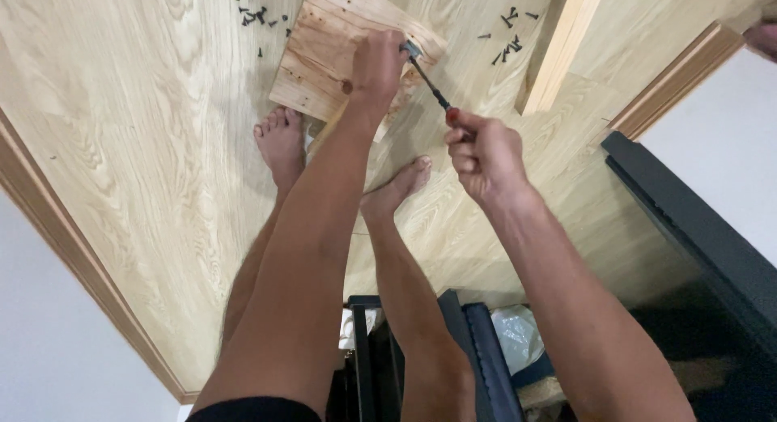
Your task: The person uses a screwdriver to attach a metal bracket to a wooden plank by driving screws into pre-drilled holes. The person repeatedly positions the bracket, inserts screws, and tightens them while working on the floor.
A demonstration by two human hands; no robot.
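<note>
From my head camera, my left hand (376, 66) presses flat on the board (324, 58), fingers curled over its far edge, right beside the tool's metal tip. My right hand (481, 155) is closed in a fist round the red handle of the screwdriver (429, 80), whose shaft slants up to that same edge. The board lies on the floor (146, 147), just beyond my bare feet (282, 143). Dark screws (508, 35) lie scattered right of the board, more left of it.
</note>
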